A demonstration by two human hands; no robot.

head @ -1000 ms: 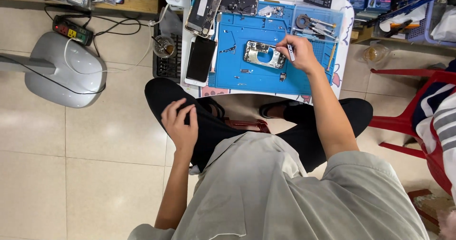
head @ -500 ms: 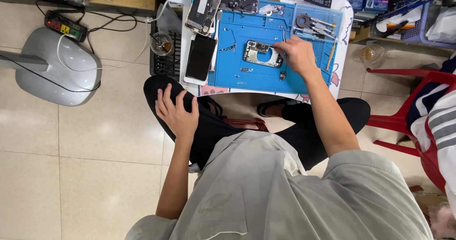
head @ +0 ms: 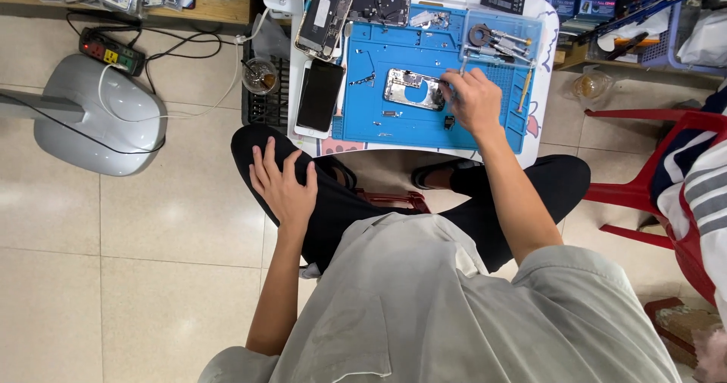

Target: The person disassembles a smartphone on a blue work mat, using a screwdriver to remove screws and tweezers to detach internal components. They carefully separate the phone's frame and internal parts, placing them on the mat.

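Phone housing (head: 413,89), silver, back frame with a rounded cut-out in its middle, lying flat near the centre of the blue work mat (head: 379,53) on the small white table (head: 547,19). Right hand (head: 473,99) just beside its right end, curled around a thin tool (head: 463,66) whose shaft pokes up past the knuckles; tip hidden, so contact with the housing impossible to judge. Fingers closed on that tool, not spread.

Left hand (head: 284,182) well apart from the table, resting palm down on the left thigh, fingers open and splayed, holding nothing. Legs in black trousers, crossed beneath the table edge; grey shirt filling the lower view.

Left of the mat, a dark phone screen (head: 320,95) lying face up on a white slab, touching the mat's edge. Above it, an opened phone body (head: 326,15) with its insides showing, tilted a little. Small loose parts and screws scattered over the mat around the housing. At the mat's upper right, a clear tray (head: 530,31) holding tweezers and other hand tools.

On the tiled floor to the left, a grey fan base (head: 98,118) with a white cable across it, a power strip (head: 112,52) near the wall, and a glass cup (head: 260,76) just beside the table. Red plastic chair (head: 666,186) at far right, with striped cloth draped on it.
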